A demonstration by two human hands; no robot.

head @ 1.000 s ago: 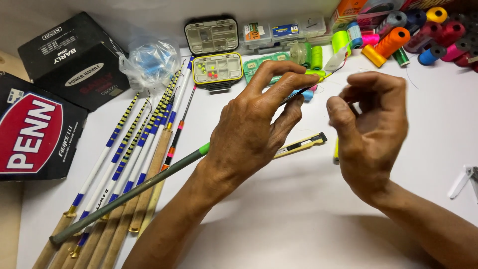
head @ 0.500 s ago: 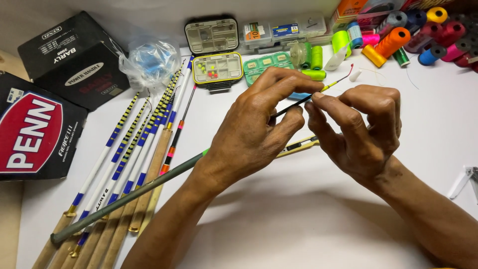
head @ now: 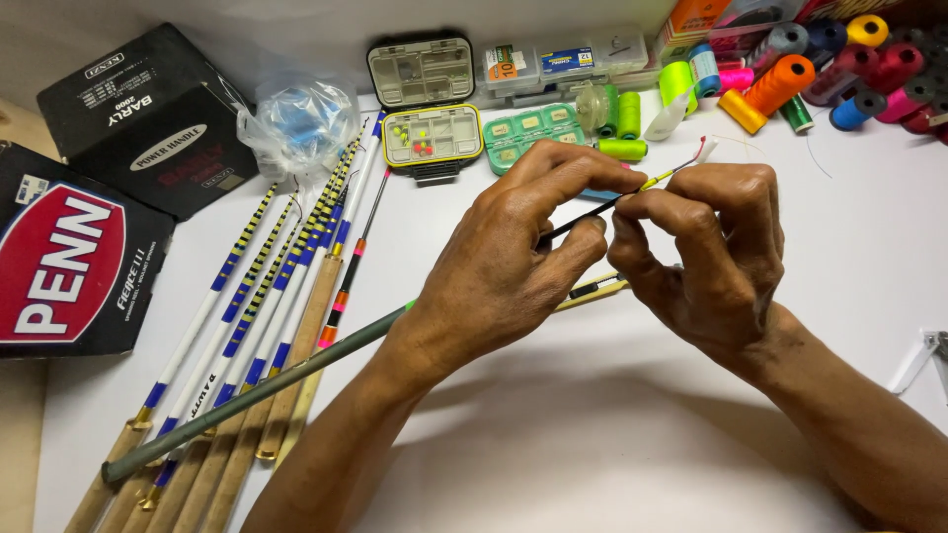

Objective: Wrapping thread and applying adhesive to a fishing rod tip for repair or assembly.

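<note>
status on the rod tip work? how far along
Done: a bundle of banded rods lies set out at the left on the white table. In hand: the left hand grips the thin dark rod near its tip, and the right hand pinches the tip just past it. Left: no thread visibly wound on the tip; the thread spools sit untouched at the back.

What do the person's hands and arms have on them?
Nothing at all. The left hand and right hand are bare, with no gloves, rings or watch showing. Both forearms are bare too, with no sleeves in view. The fingernails are short.
</note>
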